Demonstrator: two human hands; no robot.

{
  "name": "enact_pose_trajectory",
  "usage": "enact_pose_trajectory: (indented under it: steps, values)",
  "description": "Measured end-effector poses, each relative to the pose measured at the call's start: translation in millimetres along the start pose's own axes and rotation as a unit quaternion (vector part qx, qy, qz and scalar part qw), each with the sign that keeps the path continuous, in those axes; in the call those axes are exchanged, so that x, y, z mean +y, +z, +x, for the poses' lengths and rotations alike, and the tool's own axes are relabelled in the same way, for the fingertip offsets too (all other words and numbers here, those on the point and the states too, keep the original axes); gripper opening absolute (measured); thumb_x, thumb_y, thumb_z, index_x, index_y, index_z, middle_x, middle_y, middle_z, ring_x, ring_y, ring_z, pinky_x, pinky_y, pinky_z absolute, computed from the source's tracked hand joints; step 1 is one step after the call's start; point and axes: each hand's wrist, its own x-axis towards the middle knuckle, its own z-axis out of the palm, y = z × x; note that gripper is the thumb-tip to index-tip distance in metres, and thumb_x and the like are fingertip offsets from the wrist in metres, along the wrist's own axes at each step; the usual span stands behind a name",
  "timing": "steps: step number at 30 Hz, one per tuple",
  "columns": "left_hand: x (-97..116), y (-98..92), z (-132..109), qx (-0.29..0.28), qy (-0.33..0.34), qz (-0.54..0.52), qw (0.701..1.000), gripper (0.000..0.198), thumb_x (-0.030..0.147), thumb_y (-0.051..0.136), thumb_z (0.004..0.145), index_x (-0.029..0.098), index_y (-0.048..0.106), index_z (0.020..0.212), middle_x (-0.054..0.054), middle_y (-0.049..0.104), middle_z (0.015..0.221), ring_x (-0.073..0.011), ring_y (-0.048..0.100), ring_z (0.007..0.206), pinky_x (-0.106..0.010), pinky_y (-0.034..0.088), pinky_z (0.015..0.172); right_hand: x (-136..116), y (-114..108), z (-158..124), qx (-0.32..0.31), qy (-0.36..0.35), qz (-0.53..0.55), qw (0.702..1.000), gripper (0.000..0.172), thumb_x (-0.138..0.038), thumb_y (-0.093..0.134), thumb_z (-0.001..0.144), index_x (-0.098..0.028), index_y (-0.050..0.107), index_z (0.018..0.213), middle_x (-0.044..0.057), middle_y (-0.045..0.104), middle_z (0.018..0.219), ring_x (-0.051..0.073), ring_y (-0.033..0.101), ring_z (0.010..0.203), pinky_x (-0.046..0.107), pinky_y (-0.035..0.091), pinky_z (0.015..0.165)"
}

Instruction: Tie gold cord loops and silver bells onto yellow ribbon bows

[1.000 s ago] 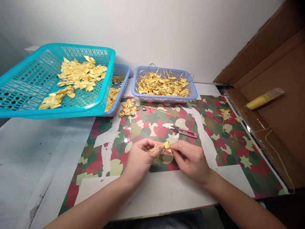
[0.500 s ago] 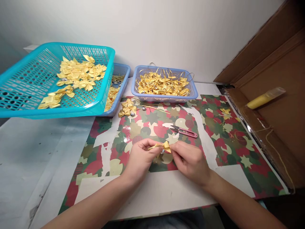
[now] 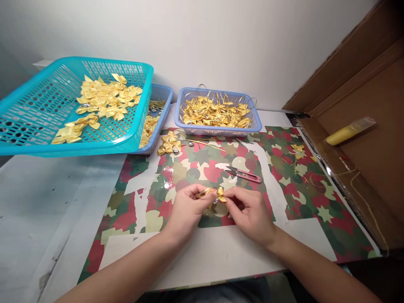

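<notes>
Between my two hands, above the patterned mat, is a small yellow bow [image 3: 221, 193]. My left hand [image 3: 190, 210] pinches its left side along with a thin gold cord [image 3: 203, 192]. A silver bead [image 3: 216, 201] shows just under the bow. At the bow's right edge, the thumb and forefinger of my right hand [image 3: 251, 212] are closed on it. Pink-handled thread snips [image 3: 244, 173] lie beyond my right hand. Farther off, several yellow bows [image 3: 169, 143] rest on the mat beside loose gold cords [image 3: 205, 144] and silver beads.
A turquoise basket [image 3: 126, 145] of yellow bows at the left overlaps a blue basket [image 3: 168, 101]. Another blue basket [image 3: 217, 129] with corded bows stands at the back. Cardboard [image 3: 372, 80] and a yellow-filled tube [image 3: 350, 131] are at the right. A bow [image 3: 297, 148] lies on the mat.
My right hand's fingers have shifted slightly at the bow, whose loops now look narrower. The gold cord by my left hand shows more of a loop.
</notes>
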Motion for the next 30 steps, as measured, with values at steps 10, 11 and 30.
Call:
enact_pose_trajectory:
  steps: [10,11,30]
  values:
    - [5.3,-1.5,0.6,-0.022,-0.014,0.026,0.999,0.021,0.025,0.08,0.062,0.013,0.063,0.062,0.001,0.066,0.056,-0.0066,0.056,0.05,-0.015,0.044,0.049,-1.7,4.2,-1.6,-0.011,0.076,0.057,0.995,0.015,-0.016,0.05,0.089,-0.018,0.059,0.077,-0.001,0.057,0.063,0.01,0.052,0.051,0.022,0.04,0.049]
    - [5.5,-1.7,0.8,-0.022,-0.016,0.024,0.999,0.021,0.026,0.08,0.062,0.013,0.064,0.063,0.0,0.067,0.057,-0.0076,0.058,0.051,-0.016,0.045,0.049,-1.9,4.5,-1.5,-0.013,0.083,0.06,0.995,0.015,-0.017,0.05,0.089,-0.018,0.059,0.077,-0.001,0.057,0.063,0.01,0.052,0.051,0.022,0.041,0.048]
    - [12.1,-0.1,-3.7,-0.001,0.032,0.029,0.999,0.02,0.024,0.082,0.059,0.014,0.064,0.06,0.002,0.065,0.055,-0.0075,0.056,0.048,-0.017,0.045,0.047,-5.3,1.3,2.0,-0.023,0.169,0.159,0.972,0.016,-0.026,0.056,0.089,-0.017,0.064,0.078,0.002,0.064,0.072,0.014,0.06,0.064,0.024,0.051,0.059]
